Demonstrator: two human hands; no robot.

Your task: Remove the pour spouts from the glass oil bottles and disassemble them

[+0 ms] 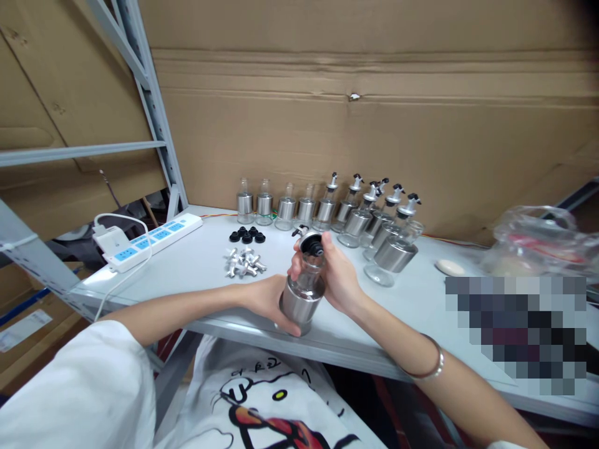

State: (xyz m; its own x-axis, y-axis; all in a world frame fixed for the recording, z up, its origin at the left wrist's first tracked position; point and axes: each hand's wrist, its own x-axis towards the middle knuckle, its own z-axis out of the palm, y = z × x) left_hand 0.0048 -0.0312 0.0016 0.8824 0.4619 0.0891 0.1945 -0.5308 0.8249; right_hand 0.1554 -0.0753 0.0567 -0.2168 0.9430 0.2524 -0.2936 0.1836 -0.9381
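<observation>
A glass bottle (303,300) with a brushed metal sleeve stands near the front edge of the table, slightly tilted. My left hand (271,302) is wrapped round its lower body. At its mouth, my right hand (334,268) grips a pourer cap (311,242) with a silver top and black underside. The cap is tipped, its black plug facing me, right at the bottle neck; whether the plug touches the rim I cannot tell. Left of the bottle lie a pile of silver pourer spouts (244,263) and several black stoppers (248,235).
Several uncapped bottles (264,202) and several bottles with pourers (358,218) line the back. An uncapped bottle (395,252) stands at the right front of the row. A power strip (156,240) lies left; a white oval object (450,268) and plastic bag (538,243) lie right.
</observation>
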